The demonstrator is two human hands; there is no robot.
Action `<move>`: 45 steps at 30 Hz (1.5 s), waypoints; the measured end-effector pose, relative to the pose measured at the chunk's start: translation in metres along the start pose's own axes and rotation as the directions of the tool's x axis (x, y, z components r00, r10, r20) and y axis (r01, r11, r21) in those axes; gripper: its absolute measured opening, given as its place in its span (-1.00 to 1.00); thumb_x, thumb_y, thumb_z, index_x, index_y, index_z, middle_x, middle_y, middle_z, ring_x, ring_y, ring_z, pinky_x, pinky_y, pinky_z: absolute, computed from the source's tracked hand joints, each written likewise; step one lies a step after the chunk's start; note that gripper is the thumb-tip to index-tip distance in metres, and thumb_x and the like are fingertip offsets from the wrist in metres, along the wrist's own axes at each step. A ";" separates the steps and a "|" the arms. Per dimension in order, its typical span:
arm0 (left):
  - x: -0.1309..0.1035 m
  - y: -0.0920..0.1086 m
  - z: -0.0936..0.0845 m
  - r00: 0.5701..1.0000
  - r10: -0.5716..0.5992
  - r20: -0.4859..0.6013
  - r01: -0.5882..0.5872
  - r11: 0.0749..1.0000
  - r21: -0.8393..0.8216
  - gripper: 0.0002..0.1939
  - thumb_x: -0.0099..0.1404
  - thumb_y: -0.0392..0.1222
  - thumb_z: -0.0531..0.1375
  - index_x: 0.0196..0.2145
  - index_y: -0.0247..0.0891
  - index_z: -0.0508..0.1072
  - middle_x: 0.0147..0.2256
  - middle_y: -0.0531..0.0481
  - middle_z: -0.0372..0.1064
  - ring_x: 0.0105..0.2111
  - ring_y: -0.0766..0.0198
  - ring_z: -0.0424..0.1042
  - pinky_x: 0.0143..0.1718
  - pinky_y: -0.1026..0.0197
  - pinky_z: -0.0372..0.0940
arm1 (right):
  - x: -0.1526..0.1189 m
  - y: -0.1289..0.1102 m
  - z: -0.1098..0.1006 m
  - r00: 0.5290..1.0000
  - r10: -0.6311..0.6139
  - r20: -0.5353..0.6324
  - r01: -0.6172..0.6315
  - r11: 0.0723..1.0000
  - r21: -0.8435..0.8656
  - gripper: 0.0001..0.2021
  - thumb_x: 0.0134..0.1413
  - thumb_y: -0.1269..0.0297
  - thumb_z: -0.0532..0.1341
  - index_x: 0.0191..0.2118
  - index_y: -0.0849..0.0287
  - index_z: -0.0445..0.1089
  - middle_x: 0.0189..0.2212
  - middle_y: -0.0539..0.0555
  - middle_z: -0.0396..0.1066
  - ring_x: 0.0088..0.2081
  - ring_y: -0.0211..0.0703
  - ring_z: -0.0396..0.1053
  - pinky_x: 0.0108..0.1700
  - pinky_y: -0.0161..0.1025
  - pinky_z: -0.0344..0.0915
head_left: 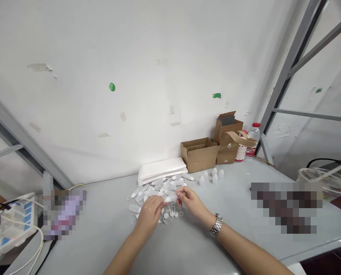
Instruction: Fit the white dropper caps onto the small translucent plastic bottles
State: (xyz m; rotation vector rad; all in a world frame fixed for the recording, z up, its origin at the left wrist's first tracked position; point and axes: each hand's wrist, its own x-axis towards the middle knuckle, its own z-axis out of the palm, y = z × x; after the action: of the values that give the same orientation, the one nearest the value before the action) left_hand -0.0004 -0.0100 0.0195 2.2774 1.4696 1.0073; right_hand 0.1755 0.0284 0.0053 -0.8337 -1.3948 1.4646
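Observation:
Between my two hands is a small translucent plastic bottle (171, 198), lying almost sideways. The fingertips of my left hand (151, 212) pinch its left end. On the right, my right hand (191, 201), with a metal watch on the wrist, grips the other end between thumb and fingers. Behind and around the hands spreads a pile of similar plastic bottles (142, 195), lying every which way. Small white caps (171, 215) with thin loops lie just below the held bottle. Fingers partly cover the bottle, so its ends are hard to see.
A stack of white paper (161, 168) lies behind the pile. Beside it stand an open cardboard box (202, 159) and a brown paper bag (227, 147). Several small white pieces (215, 178) stand upright in front. A red-capped bottle (254, 135) is at the back right; blurred objects lie at both sides.

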 end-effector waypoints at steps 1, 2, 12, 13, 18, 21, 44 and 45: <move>0.000 0.001 0.000 1.000 -0.009 0.008 0.009 1.000 -0.012 -0.68 0.28 -0.10 -0.08 -0.51 -0.22 0.34 -0.52 0.01 0.28 -0.44 0.24 0.26 -0.36 0.20 0.18 | 0.000 0.000 0.001 1.000 0.006 0.001 -0.006 1.000 0.004 -0.59 -0.16 -0.12 0.18 -0.43 0.18 0.23 -0.63 -0.07 0.25 -0.60 -0.30 0.21 -0.50 -0.30 0.19; 0.000 0.002 0.000 0.999 -0.032 0.013 0.032 0.999 -0.044 -0.66 0.28 -0.09 -0.08 -0.53 -0.22 0.33 -0.53 0.02 0.27 -0.46 0.25 0.26 -0.37 0.21 0.17 | 0.000 0.000 0.001 1.000 0.005 0.000 -0.005 1.000 0.004 -0.59 -0.16 -0.12 0.18 -0.44 0.19 0.23 -0.63 -0.07 0.25 -0.59 -0.31 0.20 -0.50 -0.30 0.18; 0.005 0.008 0.005 0.910 -0.414 -0.010 0.335 0.749 -0.571 -0.60 0.16 0.10 0.02 -0.60 -0.28 0.32 -0.59 0.04 0.32 -0.47 0.23 0.35 -0.36 0.22 0.26 | -0.010 -0.002 0.013 0.990 -0.109 -0.092 0.102 0.992 -0.079 -0.63 -0.07 -0.07 0.15 -0.36 0.18 0.22 -0.50 -0.03 0.26 -0.45 -0.26 0.27 -0.34 -0.24 0.25; 0.005 0.009 0.005 0.904 -0.426 -0.021 0.335 0.740 -0.582 -0.60 0.15 0.10 0.03 -0.60 -0.28 0.32 -0.59 0.05 0.32 -0.48 0.23 0.35 -0.37 0.22 0.26 | -0.011 -0.002 0.014 0.989 -0.112 -0.093 0.104 0.990 -0.090 -0.63 -0.06 -0.07 0.14 -0.35 0.18 0.22 -0.50 -0.03 0.26 -0.45 -0.25 0.28 -0.34 -0.23 0.26; 0.005 0.005 0.006 0.877 -0.469 -0.106 0.330 0.747 -0.578 -0.57 0.13 0.15 0.04 -0.61 -0.28 0.34 -0.59 0.03 0.36 -0.51 0.24 0.36 -0.41 0.21 0.27 | -0.013 -0.001 0.014 0.985 -0.147 -0.087 0.131 0.977 -0.167 -0.68 0.02 -0.02 0.10 -0.34 0.17 0.22 -0.50 -0.02 0.27 -0.46 -0.23 0.30 -0.35 -0.23 0.29; 0.006 -0.006 0.000 0.852 -0.505 -0.141 0.348 0.746 -0.568 -0.54 0.18 0.14 -0.03 -0.53 -0.30 0.39 -0.48 -0.06 0.44 -0.49 0.21 0.40 -0.39 0.16 0.30 | -0.014 -0.001 0.008 0.970 -0.228 -0.084 0.186 0.918 -0.349 -0.77 0.13 0.11 0.03 -0.28 0.18 0.22 -0.47 0.01 0.29 -0.42 -0.21 0.31 -0.34 -0.22 0.30; -0.001 -0.022 0.005 0.946 0.311 -0.095 -0.258 0.896 0.362 -0.83 0.25 -0.19 0.03 -0.27 -0.22 0.38 -0.40 -0.03 0.41 -0.34 0.21 0.38 -0.30 0.13 0.26 | -0.016 -0.012 -0.005 0.568 -0.510 0.646 0.623 -0.246 -0.743 -0.80 0.15 0.52 -0.02 -0.15 0.22 0.25 -0.37 0.05 0.39 -0.36 -0.27 0.26 0.10 0.02 0.00; -0.001 -0.022 0.006 0.945 0.313 -0.096 -0.259 0.894 0.366 -0.83 0.26 -0.20 0.02 -0.28 -0.22 0.39 -0.40 -0.03 0.41 -0.35 0.21 0.38 -0.30 0.14 0.26 | -0.016 -0.013 -0.005 0.571 -0.509 0.644 0.622 -0.244 -0.744 -0.80 0.15 0.52 -0.02 -0.15 0.22 0.25 -0.37 0.04 0.39 -0.36 -0.27 0.26 0.10 0.01 -0.01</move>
State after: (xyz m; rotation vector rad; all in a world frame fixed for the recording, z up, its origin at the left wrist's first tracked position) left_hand -0.0127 -0.0002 0.0028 2.7948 1.5012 1.0936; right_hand 0.1878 0.0146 0.0151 -0.5639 -2.3834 -0.5123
